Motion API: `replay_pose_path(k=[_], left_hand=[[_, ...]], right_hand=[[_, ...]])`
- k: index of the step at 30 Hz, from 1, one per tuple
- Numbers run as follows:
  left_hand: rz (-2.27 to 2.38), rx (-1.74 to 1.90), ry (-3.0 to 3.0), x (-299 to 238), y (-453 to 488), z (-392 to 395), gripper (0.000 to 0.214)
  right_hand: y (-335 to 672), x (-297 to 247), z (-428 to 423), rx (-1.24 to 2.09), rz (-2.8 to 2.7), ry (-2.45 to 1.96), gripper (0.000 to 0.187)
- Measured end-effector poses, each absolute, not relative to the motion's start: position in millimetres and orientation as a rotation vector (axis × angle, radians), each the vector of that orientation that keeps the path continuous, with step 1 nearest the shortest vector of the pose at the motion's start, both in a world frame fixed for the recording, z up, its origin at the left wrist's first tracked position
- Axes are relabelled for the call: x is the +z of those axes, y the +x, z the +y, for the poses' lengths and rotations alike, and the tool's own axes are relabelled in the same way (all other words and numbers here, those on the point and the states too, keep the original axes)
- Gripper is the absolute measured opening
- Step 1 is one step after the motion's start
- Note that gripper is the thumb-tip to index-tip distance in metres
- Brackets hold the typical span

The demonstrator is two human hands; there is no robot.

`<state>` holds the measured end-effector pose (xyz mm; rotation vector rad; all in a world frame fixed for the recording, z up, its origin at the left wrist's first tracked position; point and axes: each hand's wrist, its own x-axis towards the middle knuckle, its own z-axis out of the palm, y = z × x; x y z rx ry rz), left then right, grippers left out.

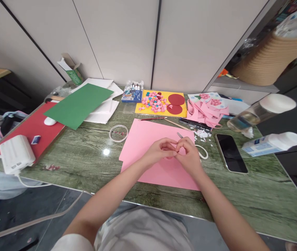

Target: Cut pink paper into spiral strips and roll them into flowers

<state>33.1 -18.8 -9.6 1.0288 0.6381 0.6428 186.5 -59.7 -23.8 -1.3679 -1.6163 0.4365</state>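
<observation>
Both my hands meet over a pink paper sheet (148, 139) lying on the green wood-grain table (85, 157). My left hand (158, 151) has its fingers curled and pinched toward the right one, on something small and pink that I cannot make out. My right hand (188, 153) is closed around a thin metal tool (180, 135) whose tip sticks up past the fingers. The fingertips of both hands touch.
A phone (231, 152) lies right of the hands. Pink paper scraps (207, 111), a yellow sheet (140, 108) with small paper balls, a tape ring (118, 133), green paper (79, 104), a red mat (41, 129), a white power bank (15, 153) and two bottles (271, 143) surround the sheet.
</observation>
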Motion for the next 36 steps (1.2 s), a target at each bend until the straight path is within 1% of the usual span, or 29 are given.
replay_pose_path(k=[4,9,14,19,21,26,32,36], left_hand=[[0.682,0.643,0.931,-10.5,34.0,-18.9,0.042],[0.722,0.688,0.835,-20.0,33.6,-15.6,0.044],[0.737,0.709,0.838,-21.7,31.4,-12.9,0.047],[0.746,0.709,0.850,-23.3,30.6,-12.6,0.049],[0.752,0.716,0.854,-25.1,30.6,-12.6,0.051],[0.748,0.684,0.857,-25.9,30.9,-13.2,0.052],[0.718,0.648,0.873,-20.8,31.4,-14.4,0.047],[0.704,0.620,0.914,-17.3,31.8,-15.3,0.042]], right_hand=[[184.7,-21.6,-61.4,0.375,-1.643,-1.384,0.016],[183.3,-17.6,-63.6,0.335,-1.674,-1.382,0.009],[185.6,-17.7,-64.5,0.349,-1.667,-1.355,0.015],[184.3,-20.4,-62.8,0.413,-1.710,-1.308,0.026],[183.4,-21.8,-62.3,0.418,-1.691,-1.313,0.027],[185.6,-24.2,-61.4,0.402,-1.577,-1.360,0.017],[189.3,-25.7,-60.3,0.422,-1.512,-1.378,0.001],[188.8,-26.0,-59.9,0.442,-1.502,-1.370,0.011]])
